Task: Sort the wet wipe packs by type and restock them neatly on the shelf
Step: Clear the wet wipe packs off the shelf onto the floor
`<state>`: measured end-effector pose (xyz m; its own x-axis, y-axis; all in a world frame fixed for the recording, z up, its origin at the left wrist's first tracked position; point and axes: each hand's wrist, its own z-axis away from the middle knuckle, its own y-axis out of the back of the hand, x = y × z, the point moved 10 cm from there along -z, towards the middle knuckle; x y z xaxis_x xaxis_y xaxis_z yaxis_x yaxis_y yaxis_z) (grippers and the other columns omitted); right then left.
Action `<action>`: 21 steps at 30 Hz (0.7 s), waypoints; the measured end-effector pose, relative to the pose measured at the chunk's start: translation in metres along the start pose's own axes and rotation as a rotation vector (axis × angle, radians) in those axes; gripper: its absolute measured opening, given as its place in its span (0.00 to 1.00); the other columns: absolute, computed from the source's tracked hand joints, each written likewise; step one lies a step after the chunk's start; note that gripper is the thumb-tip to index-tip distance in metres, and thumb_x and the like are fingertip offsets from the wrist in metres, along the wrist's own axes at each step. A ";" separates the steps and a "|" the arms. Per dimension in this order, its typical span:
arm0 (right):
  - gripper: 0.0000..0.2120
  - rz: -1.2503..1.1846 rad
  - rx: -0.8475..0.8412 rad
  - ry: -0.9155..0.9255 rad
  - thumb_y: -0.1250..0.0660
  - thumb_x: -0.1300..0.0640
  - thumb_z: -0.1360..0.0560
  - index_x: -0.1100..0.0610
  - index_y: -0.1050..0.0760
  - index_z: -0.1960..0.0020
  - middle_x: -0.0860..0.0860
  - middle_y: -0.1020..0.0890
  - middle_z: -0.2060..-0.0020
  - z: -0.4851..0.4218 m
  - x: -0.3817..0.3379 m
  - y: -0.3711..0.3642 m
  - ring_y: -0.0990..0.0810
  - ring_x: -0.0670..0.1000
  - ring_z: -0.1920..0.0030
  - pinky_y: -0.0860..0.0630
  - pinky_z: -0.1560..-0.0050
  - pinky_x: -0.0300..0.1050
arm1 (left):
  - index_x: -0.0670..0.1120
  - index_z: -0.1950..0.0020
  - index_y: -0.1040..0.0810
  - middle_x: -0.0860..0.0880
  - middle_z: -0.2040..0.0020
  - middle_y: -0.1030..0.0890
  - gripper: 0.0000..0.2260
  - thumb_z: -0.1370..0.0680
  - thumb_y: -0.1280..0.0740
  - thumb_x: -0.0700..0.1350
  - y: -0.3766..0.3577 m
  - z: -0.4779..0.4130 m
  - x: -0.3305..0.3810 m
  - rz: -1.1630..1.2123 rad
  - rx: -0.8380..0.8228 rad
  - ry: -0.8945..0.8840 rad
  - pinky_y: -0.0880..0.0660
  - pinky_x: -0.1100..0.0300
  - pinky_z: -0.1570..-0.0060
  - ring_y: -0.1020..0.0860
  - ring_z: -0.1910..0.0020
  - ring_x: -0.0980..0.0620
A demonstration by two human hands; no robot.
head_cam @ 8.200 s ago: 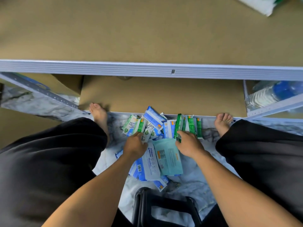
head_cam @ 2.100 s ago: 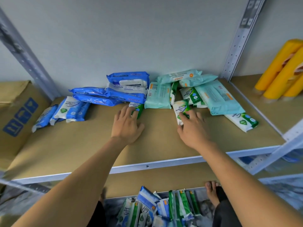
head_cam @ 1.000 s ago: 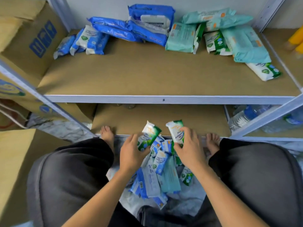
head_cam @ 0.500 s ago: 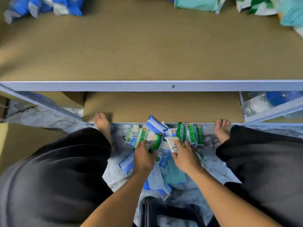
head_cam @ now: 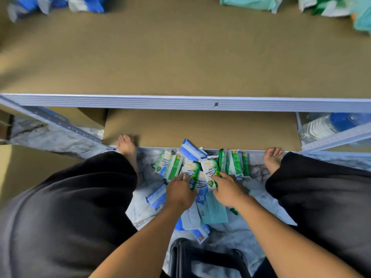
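Here the left hand (head_cam: pixel 180 192) pinches one green wipe pack (head_cam: pixel 191 171) and the right hand (head_cam: pixel 228 190) grips a second green pack (head_cam: pixel 209 173), both just above the mixed pile (head_cam: pixel 212 210) on the floor. They look the same kind, probably paired for one trip to the shelf (head_cam: pixel 180 57).

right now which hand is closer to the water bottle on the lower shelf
Right. The right hand, holding a green wipe pack, is down and left of the water bottle; the left hand, gripping a second green pack, is further left, past the right hand.
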<state>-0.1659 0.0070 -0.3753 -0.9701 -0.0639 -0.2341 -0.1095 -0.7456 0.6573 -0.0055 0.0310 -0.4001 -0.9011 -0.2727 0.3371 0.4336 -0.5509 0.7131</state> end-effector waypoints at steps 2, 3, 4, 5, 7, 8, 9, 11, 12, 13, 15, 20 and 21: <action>0.21 0.003 -0.010 0.030 0.40 0.49 0.19 0.53 0.31 0.28 0.55 0.29 0.30 0.008 -0.007 0.008 0.29 0.58 0.33 0.26 0.36 0.56 | 0.50 0.27 0.28 0.47 0.30 0.26 0.25 0.23 0.33 0.55 0.010 0.007 0.005 -0.064 -0.015 0.014 0.28 0.49 0.36 0.29 0.32 0.43; 0.20 0.012 -0.017 0.043 0.40 0.49 0.19 0.53 0.30 0.29 0.55 0.27 0.33 0.012 -0.010 0.013 0.27 0.58 0.35 0.26 0.37 0.56 | 0.50 0.29 0.27 0.47 0.34 0.24 0.23 0.23 0.34 0.56 0.015 0.011 0.009 -0.110 -0.028 0.004 0.26 0.49 0.39 0.27 0.36 0.43; 0.21 0.023 -0.022 0.057 0.40 0.48 0.20 0.53 0.30 0.29 0.55 0.26 0.34 0.018 -0.014 0.018 0.26 0.58 0.35 0.26 0.38 0.56 | 0.49 0.32 0.25 0.47 0.38 0.22 0.21 0.22 0.34 0.56 0.021 0.016 0.015 -0.152 -0.035 -0.014 0.25 0.49 0.43 0.25 0.39 0.43; 0.21 0.034 -0.021 0.072 0.40 0.48 0.20 0.53 0.30 0.29 0.55 0.26 0.34 0.023 -0.018 0.024 0.26 0.58 0.35 0.25 0.38 0.55 | 0.48 0.35 0.24 0.46 0.41 0.21 0.18 0.22 0.35 0.56 0.028 0.021 0.021 -0.175 -0.040 -0.030 0.24 0.51 0.46 0.23 0.43 0.43; 0.22 0.049 -0.016 0.103 0.39 0.48 0.20 0.52 0.31 0.28 0.54 0.27 0.32 0.037 -0.027 0.037 0.27 0.58 0.34 0.26 0.38 0.53 | 0.47 0.38 0.24 0.46 0.43 0.20 0.16 0.22 0.35 0.54 0.047 0.034 0.033 -0.182 -0.022 -0.064 0.22 0.53 0.51 0.21 0.47 0.44; 0.23 0.051 -0.014 0.123 0.39 0.47 0.21 0.52 0.31 0.27 0.54 0.27 0.32 0.045 -0.033 0.045 0.27 0.57 0.33 0.26 0.37 0.52 | 0.48 0.36 0.25 0.46 0.42 0.20 0.17 0.21 0.35 0.54 0.061 0.041 0.039 -0.182 0.009 -0.081 0.22 0.53 0.52 0.21 0.46 0.44; 0.24 0.053 -0.009 0.147 0.38 0.47 0.21 0.53 0.32 0.27 0.53 0.27 0.32 0.053 -0.038 0.054 0.28 0.56 0.33 0.27 0.36 0.52 | 0.49 0.33 0.26 0.46 0.41 0.20 0.18 0.21 0.36 0.54 0.076 0.049 0.046 -0.188 0.049 -0.099 0.22 0.53 0.51 0.20 0.45 0.43; 0.25 0.080 0.027 0.195 0.37 0.45 0.21 0.53 0.32 0.27 0.53 0.27 0.32 0.071 -0.048 0.078 0.28 0.56 0.33 0.28 0.36 0.51 | 0.50 0.31 0.27 0.46 0.40 0.20 0.20 0.21 0.36 0.54 0.111 0.067 0.061 -0.215 0.133 -0.144 0.24 0.52 0.50 0.21 0.43 0.43; 0.25 0.096 0.066 0.218 0.37 0.45 0.21 0.52 0.32 0.27 0.53 0.27 0.32 0.082 -0.053 0.094 0.28 0.55 0.33 0.28 0.36 0.50 | 0.50 0.31 0.27 0.46 0.40 0.20 0.20 0.21 0.36 0.54 0.129 0.077 0.068 -0.238 0.169 -0.170 0.25 0.53 0.51 0.21 0.42 0.42; 0.25 0.106 0.111 0.237 0.37 0.44 0.21 0.52 0.32 0.26 0.53 0.27 0.32 0.093 -0.057 0.111 0.28 0.55 0.33 0.28 0.36 0.50 | 0.49 0.31 0.27 0.45 0.41 0.20 0.19 0.21 0.37 0.53 0.147 0.087 0.075 -0.267 0.206 -0.198 0.26 0.54 0.52 0.22 0.43 0.42; 0.25 0.123 0.187 0.260 0.38 0.43 0.21 0.50 0.33 0.26 0.51 0.27 0.33 0.115 -0.063 0.144 0.28 0.54 0.34 0.29 0.36 0.49 | 0.48 0.32 0.27 0.46 0.41 0.20 0.19 0.22 0.37 0.51 0.181 0.107 0.089 -0.323 0.286 -0.249 0.27 0.54 0.52 0.21 0.44 0.41; 0.27 0.123 0.313 0.321 0.40 0.41 0.20 0.47 0.38 0.23 0.47 0.33 0.26 0.167 -0.080 0.212 0.35 0.49 0.27 0.33 0.30 0.50 | 0.50 0.35 0.26 0.49 0.43 0.19 0.16 0.22 0.38 0.51 0.253 0.148 0.119 -0.449 0.465 -0.331 0.33 0.56 0.58 0.20 0.48 0.42; 0.27 0.116 0.335 0.335 0.40 0.41 0.20 0.46 0.39 0.23 0.46 0.34 0.26 0.176 -0.083 0.224 0.36 0.49 0.26 0.33 0.30 0.50 | 0.51 0.35 0.26 0.49 0.43 0.19 0.16 0.22 0.38 0.52 0.267 0.156 0.126 -0.469 0.513 -0.351 0.32 0.55 0.57 0.20 0.48 0.43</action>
<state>-0.1476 -0.0383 -0.0822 -0.8630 -0.3849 -0.3273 -0.1222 -0.4697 0.8743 -0.0043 -0.0278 -0.0717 -0.9765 0.2112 0.0439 0.0253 -0.0896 0.9957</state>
